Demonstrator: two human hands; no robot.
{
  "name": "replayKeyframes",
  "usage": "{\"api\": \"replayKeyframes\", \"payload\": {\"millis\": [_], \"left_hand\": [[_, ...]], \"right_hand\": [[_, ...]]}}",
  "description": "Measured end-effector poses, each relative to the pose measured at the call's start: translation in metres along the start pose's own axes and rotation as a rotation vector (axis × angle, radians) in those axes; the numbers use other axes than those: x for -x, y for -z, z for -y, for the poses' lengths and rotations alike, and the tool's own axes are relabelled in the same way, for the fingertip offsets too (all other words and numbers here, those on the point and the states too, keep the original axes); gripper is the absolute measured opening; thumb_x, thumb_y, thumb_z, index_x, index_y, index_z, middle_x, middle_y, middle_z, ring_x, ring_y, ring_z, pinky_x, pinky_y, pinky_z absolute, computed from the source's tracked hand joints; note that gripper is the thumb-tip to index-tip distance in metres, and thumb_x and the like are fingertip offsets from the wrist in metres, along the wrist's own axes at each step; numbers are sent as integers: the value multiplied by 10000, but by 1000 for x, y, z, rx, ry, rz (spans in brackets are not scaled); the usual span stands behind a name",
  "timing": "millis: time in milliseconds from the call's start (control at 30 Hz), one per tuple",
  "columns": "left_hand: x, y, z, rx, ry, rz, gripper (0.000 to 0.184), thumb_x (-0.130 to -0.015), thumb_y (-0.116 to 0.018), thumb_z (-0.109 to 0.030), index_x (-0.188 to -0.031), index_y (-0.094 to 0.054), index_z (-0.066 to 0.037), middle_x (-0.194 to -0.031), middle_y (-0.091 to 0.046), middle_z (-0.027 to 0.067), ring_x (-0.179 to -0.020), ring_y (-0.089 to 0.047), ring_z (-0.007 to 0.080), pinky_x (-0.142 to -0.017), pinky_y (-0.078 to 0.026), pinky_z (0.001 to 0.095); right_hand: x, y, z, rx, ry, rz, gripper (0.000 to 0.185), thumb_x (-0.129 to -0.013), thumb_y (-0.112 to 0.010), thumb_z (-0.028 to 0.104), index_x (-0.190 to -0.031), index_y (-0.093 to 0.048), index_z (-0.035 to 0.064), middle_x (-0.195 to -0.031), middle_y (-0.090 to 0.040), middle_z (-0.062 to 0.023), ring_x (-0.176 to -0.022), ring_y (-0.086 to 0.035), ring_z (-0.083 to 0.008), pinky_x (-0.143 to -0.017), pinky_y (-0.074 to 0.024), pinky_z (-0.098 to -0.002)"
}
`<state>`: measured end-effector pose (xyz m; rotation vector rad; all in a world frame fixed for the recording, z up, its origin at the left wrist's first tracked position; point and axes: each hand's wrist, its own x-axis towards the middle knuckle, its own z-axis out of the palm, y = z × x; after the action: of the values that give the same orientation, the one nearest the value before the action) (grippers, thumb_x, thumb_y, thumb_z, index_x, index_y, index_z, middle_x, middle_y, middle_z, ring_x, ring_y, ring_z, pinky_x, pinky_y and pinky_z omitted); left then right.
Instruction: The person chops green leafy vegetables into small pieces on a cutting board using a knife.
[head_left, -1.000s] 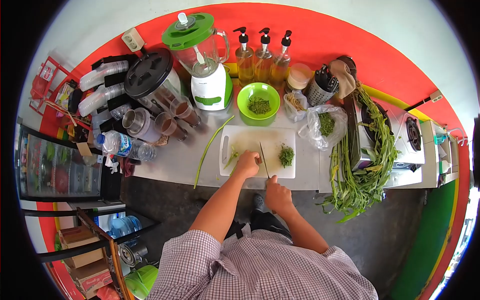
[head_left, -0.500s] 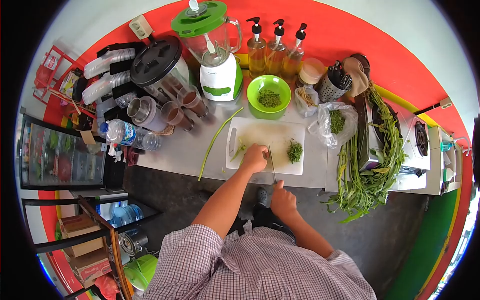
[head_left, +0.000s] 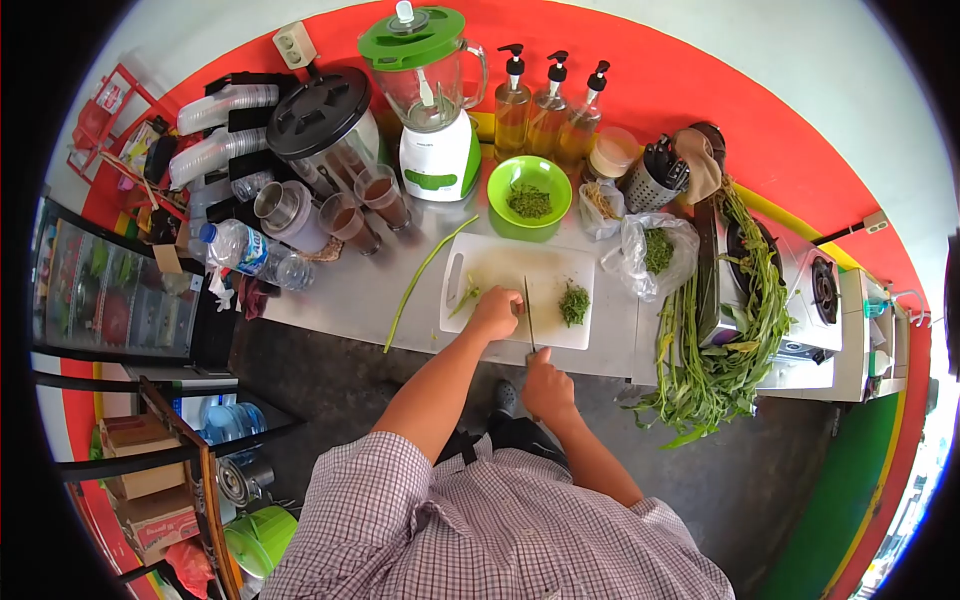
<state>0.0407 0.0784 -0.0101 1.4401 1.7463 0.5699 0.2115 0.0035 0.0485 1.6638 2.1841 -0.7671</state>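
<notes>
A white cutting board (head_left: pixel 500 262) lies on the metal counter. On it my left hand (head_left: pixel 496 313) is closed round a green stalk (head_left: pixel 466 296), whose leftover end shows to the left of the fingers. My right hand (head_left: pixel 548 385) is wrapped round the handle of a knife (head_left: pixel 529 310), its blade upright across the board just right of my left fingers. Chopped greens (head_left: pixel 573 303) form a small pile on the board's right side. A long green stem (head_left: pixel 425 284) rests left of the board. Behind it, a green bowl (head_left: pixel 553 233) holds more chopped greens.
A blender (head_left: pixel 438 155), three pump bottles (head_left: pixel 546 117) and dark-filled cups (head_left: pixel 384 196) stand behind. To the right are a plastic bag of greens (head_left: pixel 655 252), a bundle of leafy stems (head_left: pixel 710 360) and a stove (head_left: pixel 810 290). A water bottle (head_left: pixel 250 250) lies left.
The view has shifted slightly. Both hands stay at the board, and the knife still stands beside my left fingers with small shifts in its position.
</notes>
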Motion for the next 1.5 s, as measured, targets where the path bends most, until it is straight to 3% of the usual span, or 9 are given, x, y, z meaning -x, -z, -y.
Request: {"api": "replayKeyframes", "payload": {"millis": [133,333,400,533,700,800,1000,1200,1500], "left_hand": [[-3,3,2,-1,6,44,205,-694,-607,46,-811,-706,-90,-939,-634,184,-931,-629,391,-806,-508,445],[-1,-2,6,33,-36,13,206,-690,-605,58,-808,-709,-77,-911,-633,185,-923,-634,369,-799,-505,444],[-3,-1,6,58,6,26,197,-690,-599,60,-794,-707,-68,-904,-631,183,-897,-636,363,-779,-505,439],[-5,1,8,114,36,75,187,-692,-591,64,-778,-704,-57,-897,-634,187,-852,-640,355,-743,-508,435],[-2,-2,8,88,-26,-16,202,-698,-576,79,-784,-713,-42,-775,-640,178,-750,-642,328,-675,-505,428],[5,7,-3,144,-19,22,188,-710,-581,74,-784,-713,-37,-799,-645,171,-734,-640,313,-664,-502,407],[9,-2,7,36,-154,-147,141,-744,-594,59,-771,-702,-28,-780,-625,151,-706,-627,288,-653,-493,388],[10,-4,15,74,-191,-124,101,-775,-649,31,-829,-695,-41,-823,-570,110,-718,-593,242,-674,-490,365],[15,-12,19,129,-222,-228,89,-777,-655,19,-823,-691,-48,-842,-583,122,-752,-617,266,-689,-499,372]], "right_hand": [[6,3,5,-8,44,-74,599,-896,-565,157,-1341,-304,-146,-901,-716,-263,-825,-728,-436,-744,-592,-503],[2,-6,3,18,15,-49,568,-876,-589,148,-1313,-355,-130,-929,-719,-263,-873,-729,-429,-767,-592,-495],[2,5,3,107,31,-28,539,-878,-646,178,-1265,-402,-106,-924,-734,-211,-872,-748,-358,-742,-607,-424],[13,6,10,77,19,0,574,-877,-648,181,-1297,-388,-111,-926,-735,-208,-871,-749,-354,-736,-608,-425],[-1,-8,3,51,27,-31,584,-874,-649,182,-1305,-387,-111,-932,-732,-216,-867,-747,-367,-750,-607,-430],[2,-1,2,53,34,-69,477,-881,-639,176,-1226,-419,-70,-930,-732,-218,-849,-746,-374,-731,-609,-427],[4,-6,6,26,38,-8,470,-867,-645,163,-1202,-415,-74,-925,-729,-226,-859,-743,-382,-766,-604,-442],[6,11,7,39,47,10,443,-885,-638,156,-1188,-406,-71,-915,-728,-222,-872,-744,-380,-771,-606,-447],[-5,7,3,29,72,-61,430,-893,-649,172,-1179,-419,-53,-933,-728,-244,-889,-741,-390,-765,-608,-451]]}}
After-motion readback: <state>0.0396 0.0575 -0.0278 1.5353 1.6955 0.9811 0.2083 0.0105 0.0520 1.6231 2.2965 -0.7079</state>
